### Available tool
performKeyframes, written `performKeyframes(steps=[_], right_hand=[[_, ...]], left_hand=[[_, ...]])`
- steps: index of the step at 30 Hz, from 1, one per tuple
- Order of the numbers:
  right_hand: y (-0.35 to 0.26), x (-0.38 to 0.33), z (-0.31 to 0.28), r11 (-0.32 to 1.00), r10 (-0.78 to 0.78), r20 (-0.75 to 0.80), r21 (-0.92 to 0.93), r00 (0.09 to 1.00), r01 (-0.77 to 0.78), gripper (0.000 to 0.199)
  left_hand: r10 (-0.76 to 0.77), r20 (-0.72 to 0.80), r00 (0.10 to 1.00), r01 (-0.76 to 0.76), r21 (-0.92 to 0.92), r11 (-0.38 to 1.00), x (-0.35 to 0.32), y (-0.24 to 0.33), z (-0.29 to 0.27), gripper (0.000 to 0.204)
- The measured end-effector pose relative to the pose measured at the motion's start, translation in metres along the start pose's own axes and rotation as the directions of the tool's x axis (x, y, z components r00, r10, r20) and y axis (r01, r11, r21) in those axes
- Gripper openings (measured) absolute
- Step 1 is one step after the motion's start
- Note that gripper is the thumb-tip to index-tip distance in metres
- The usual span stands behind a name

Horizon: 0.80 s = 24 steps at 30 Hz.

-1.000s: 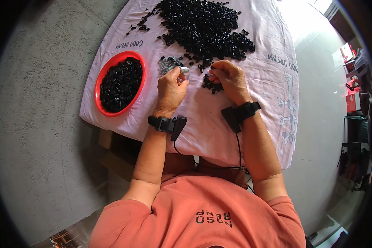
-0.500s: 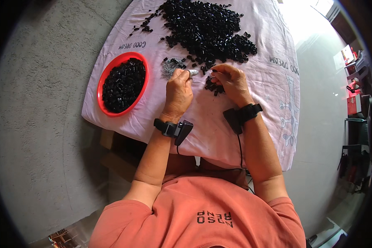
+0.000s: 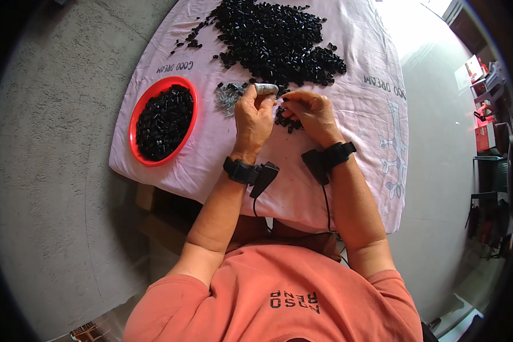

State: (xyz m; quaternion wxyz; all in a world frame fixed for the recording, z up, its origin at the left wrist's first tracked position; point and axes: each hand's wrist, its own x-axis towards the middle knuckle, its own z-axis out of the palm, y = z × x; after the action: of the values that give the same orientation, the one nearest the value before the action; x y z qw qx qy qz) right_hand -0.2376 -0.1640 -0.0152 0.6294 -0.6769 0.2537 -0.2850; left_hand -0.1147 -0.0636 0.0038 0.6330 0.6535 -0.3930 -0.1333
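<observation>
Both forearms (image 3: 215,214) are spanning the tabletop's (image 3: 288,191) near edge, left hand (image 3: 254,122) and right hand (image 3: 314,117) pointing inward, fingertips (image 3: 292,96) close together.

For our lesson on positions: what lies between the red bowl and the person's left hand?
In the head view, a heap of thin grey pieces, a few black ones at its edge, lies on the pink cloth, nearer the left hand.

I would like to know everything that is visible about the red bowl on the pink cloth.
The red bowl looks like plastic, with a smooth, plain rim, and appears oval from this view. It stands open side up on the pink cloth, near the cloth's left edge. Many small black pieces fill it and hide its bottom. It lies to the left of the left hand, which does not touch it.
</observation>
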Motion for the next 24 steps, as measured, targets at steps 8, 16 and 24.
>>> performKeyframes(steps=[8, 16, 24], right_hand=[[-0.009, -0.003, 0.000, 0.999, -0.005, 0.018, 0.032, 1.000, 0.005, 0.018], [-0.009, -0.003, 0.000, 0.997, 0.002, 0.025, 0.074, 1.000, -0.004, 0.017], [-0.006, 0.000, -0.002, 0.987, 0.024, 0.036, 0.156, 0.999, -0.030, 0.017]], left_hand=[[-0.020, 0.022, 1.000, 0.021, -0.083, 0.996, 0.001, -0.007, 0.007, 0.011], [-0.019, 0.002, 1.000, 0.019, -0.156, 0.988, 0.002, -0.011, 0.011, 0.010], [-0.013, 0.002, 1.000, 0.013, -0.168, 0.986, 0.000, -0.013, 0.013, 0.008]])
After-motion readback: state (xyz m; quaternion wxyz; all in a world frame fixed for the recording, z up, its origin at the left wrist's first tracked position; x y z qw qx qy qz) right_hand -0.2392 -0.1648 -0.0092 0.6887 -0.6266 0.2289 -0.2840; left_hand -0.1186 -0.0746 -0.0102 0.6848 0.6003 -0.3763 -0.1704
